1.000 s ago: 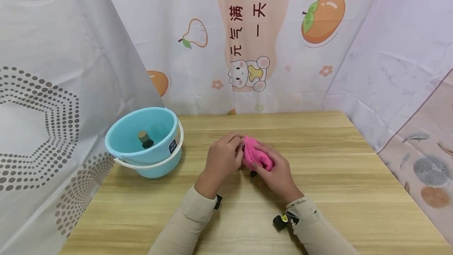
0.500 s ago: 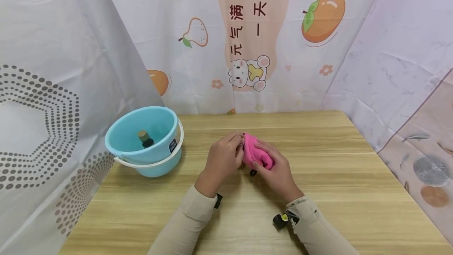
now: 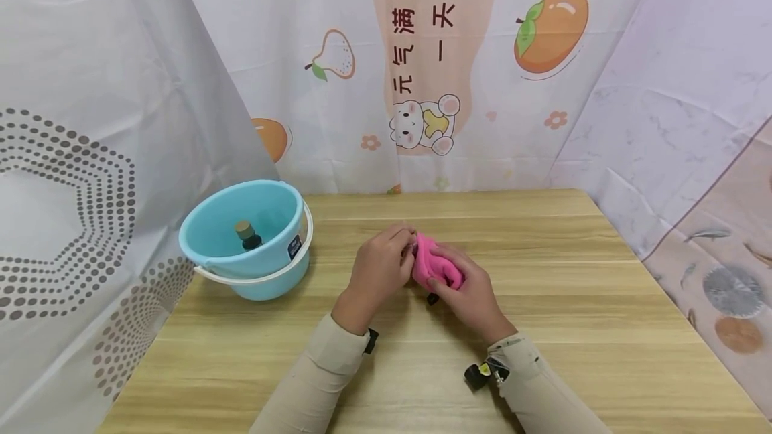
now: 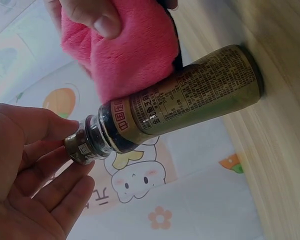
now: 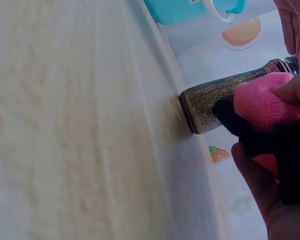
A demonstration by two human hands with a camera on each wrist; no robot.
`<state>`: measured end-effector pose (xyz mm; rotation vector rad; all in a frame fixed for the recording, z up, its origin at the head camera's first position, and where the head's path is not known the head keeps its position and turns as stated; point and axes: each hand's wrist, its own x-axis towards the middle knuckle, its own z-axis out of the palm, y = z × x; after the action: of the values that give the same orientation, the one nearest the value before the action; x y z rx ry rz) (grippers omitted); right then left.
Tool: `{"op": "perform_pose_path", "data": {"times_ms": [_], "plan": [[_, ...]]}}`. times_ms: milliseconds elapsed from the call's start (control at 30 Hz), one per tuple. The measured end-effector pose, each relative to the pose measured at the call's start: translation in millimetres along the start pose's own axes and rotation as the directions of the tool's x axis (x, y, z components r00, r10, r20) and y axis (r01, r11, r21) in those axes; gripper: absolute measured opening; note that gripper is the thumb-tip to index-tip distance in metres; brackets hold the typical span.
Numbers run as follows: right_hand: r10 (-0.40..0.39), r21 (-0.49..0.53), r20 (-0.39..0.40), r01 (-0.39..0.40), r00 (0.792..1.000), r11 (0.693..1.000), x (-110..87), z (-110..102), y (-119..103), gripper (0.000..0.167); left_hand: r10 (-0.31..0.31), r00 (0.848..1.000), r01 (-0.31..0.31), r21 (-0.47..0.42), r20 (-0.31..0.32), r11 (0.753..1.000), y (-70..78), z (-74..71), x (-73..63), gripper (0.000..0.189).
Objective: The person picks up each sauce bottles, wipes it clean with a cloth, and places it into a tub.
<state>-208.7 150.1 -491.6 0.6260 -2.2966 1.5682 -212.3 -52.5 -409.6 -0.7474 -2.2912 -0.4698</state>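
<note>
A dark glass bottle (image 4: 190, 102) with a printed label stands upright on the table, largely hidden in the head view. My left hand (image 3: 378, 270) pinches its cap (image 4: 77, 146) between thumb and fingers. Against the bottle's side, my right hand (image 3: 473, 297) holds a bunched plush cloth (image 3: 435, 266), pink with a black side (image 5: 255, 137). The cloth covers part of the label in the left wrist view; the bottle's lower part shows below it in the right wrist view.
A light blue bucket (image 3: 268, 286) with a white handle stands at the table's left. Another bottle (image 3: 250, 240) leans inside it, its capped neck showing. Patterned curtains (image 3: 338, 126) hang behind and on both sides of the wooden table (image 3: 573, 327).
The right hand and pink cloth have shifted only slightly, up and then back down along the bottle. The left hand stays at the cap, and the bucket has not moved.
</note>
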Motion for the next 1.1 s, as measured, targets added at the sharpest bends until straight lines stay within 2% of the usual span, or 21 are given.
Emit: {"op": "perform_pose_path", "data": {"times_ms": [267, 567, 867, 1100], "plan": [[0.095, -0.06, 0.035, -0.093, 0.995, 0.994, -0.3, 0.8, 1.2, 0.055, 0.001, 0.999, 0.002, 0.063, -0.046, 0.998, -2.2, 2.1, 1.1, 0.008], [0.187, -0.121, 0.079, -0.176, 0.979, 0.977, -1.3, 0.8, 1.9, 0.053, -0.012, 0.999, 0.016, 0.094, -0.04, 0.995, -2.3, 3.0, 0.2, 0.006], [0.205, -0.152, 0.087, -0.19, 0.975, 0.97, -1.3, 1.0, 0.0, 0.055, -0.047, 0.999, 0.047, 0.07, -0.009, 0.996, -0.2, 0.4, -0.9, 0.004], [0.203, -0.15, 0.079, -0.19, 0.976, 0.97, -0.9, -0.1, -2.0, 0.054, -0.031, 0.999, 0.032, 0.067, -0.025, 0.997, -0.9, 0.8, -0.7, 0.005]]}}
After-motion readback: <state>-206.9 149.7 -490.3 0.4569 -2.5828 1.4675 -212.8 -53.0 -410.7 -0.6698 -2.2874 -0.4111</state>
